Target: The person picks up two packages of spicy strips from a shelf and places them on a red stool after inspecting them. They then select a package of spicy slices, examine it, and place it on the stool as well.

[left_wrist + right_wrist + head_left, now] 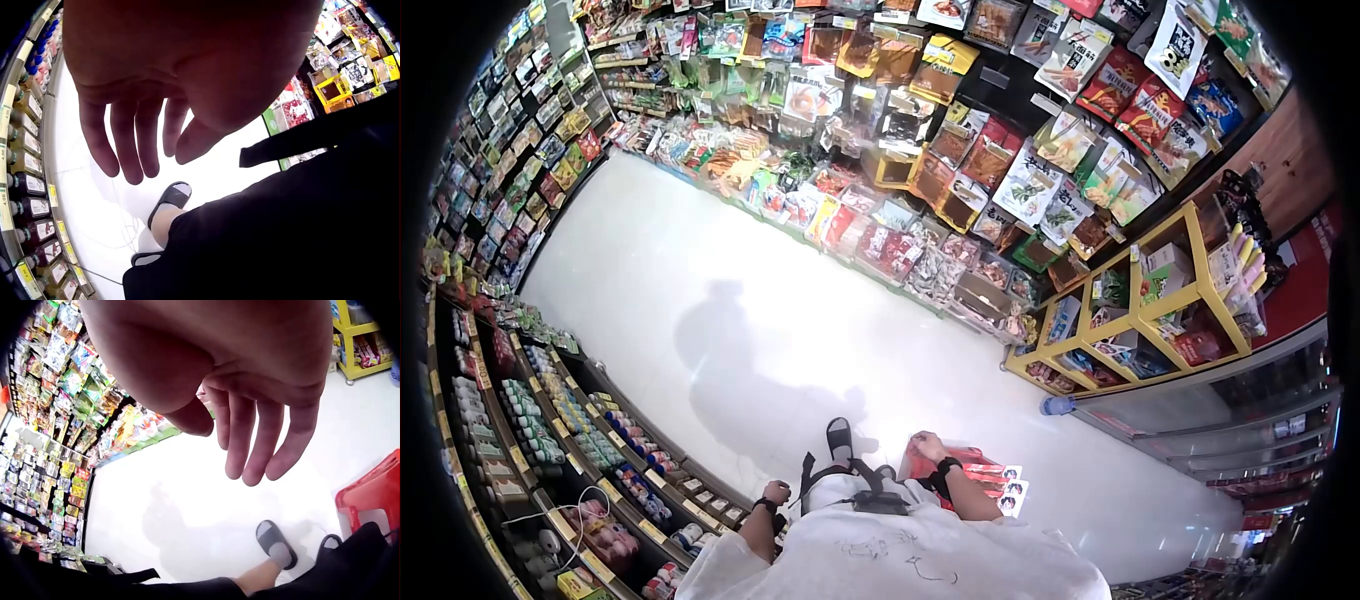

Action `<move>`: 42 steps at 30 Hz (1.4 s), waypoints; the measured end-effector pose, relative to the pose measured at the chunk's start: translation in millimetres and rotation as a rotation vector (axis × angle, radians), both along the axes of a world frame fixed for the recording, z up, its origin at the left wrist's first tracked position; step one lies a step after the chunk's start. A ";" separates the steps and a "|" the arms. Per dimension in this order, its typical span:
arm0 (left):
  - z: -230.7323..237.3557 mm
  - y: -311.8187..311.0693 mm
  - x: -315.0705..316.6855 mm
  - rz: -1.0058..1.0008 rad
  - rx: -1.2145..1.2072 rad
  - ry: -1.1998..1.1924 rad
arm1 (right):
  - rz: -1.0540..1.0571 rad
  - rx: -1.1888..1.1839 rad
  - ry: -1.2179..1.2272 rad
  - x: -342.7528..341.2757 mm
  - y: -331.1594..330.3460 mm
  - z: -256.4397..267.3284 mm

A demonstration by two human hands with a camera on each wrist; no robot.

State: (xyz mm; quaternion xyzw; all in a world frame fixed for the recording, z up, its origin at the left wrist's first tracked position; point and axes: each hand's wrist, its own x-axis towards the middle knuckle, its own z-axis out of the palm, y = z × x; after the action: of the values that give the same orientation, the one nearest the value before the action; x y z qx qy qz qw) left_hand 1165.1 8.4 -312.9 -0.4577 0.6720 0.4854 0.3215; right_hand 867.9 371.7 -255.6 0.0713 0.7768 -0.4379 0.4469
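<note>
A red stool (375,481) stands on the pale floor (125,506), beside the person's right leg, with white printed pieces (1012,490) at its outer side. It looks like smooth, hard plastic, so I judge it light and stiff, a bit slippery but hardly fragile; the rim of its seat seems the best place to take hold.

The right hand (231,369) hangs near the stool without gripping it, its fingers loosely bent, a little apart and holding nothing. The left hand (181,69) hangs at the person's other side, also without a grip, fingers relaxed with small gaps between them. Nearest to it are bottles (28,182) lined up along the front edge of a shelf (7,103).

The person's feet are in dark sandals (275,540). Farther out, packets (1030,180) hang on the wall, and a yellow rack (360,329) stands near its right end.
</note>
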 end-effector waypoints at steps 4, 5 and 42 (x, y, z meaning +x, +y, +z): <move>-11.1 -4.0 -64.2 -0.141 -0.058 0.170 | 0.248 0.117 0.289 19.0 36.3 -29.9; -22.1 -8.0 -80.2 -0.226 -0.085 0.291 | 0.169 0.127 0.201 23.7 40.2 -27.2; 345.6 -2.4 -382.3 -1.035 0.988 0.610 | -0.130 0.166 0.091 -77.9 -54.4 -31.9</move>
State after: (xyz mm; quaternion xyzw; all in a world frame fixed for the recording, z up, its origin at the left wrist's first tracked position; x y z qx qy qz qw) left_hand 782.8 6.0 32.7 0.2647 0.5645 0.6212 0.4747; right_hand 790.1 317.3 -287.5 0.1384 0.8237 -0.4027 0.3744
